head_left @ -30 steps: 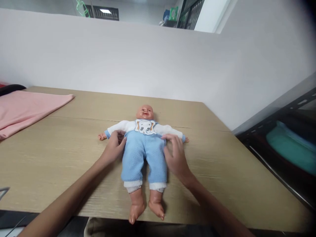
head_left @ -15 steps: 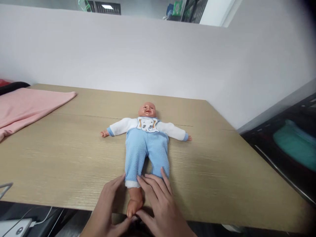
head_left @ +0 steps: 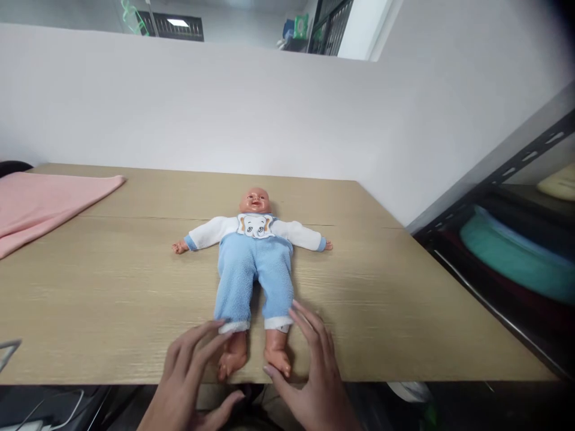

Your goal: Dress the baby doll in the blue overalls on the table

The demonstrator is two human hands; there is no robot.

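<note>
A baby doll (head_left: 255,257) lies on its back on the wooden table, head toward the wall and arms spread wide. It wears light blue fleece trousers and a white top with an elephant face on the chest. Both bare feet point at me, close to the table's front edge. My left hand (head_left: 188,374) is at the left foot in view, fingers apart, fingertips by the trouser cuff. On the other side my right hand (head_left: 317,365) curves open around the other foot, fingers near the cuff and thumb by the toes. Whether the fingertips touch is hard to tell.
A pink cloth (head_left: 49,200) lies on the table's left side. A pale wall (head_left: 202,108) rises behind the table (head_left: 126,287). At the right stands a dark shelf with a teal item (head_left: 512,251). A white cable (head_left: 67,413) hangs below the front edge at left.
My hands have moved apart, the right one away from the nearer leg to the outer side of the other. Both doll feet now show. The view has shifted slightly.
</note>
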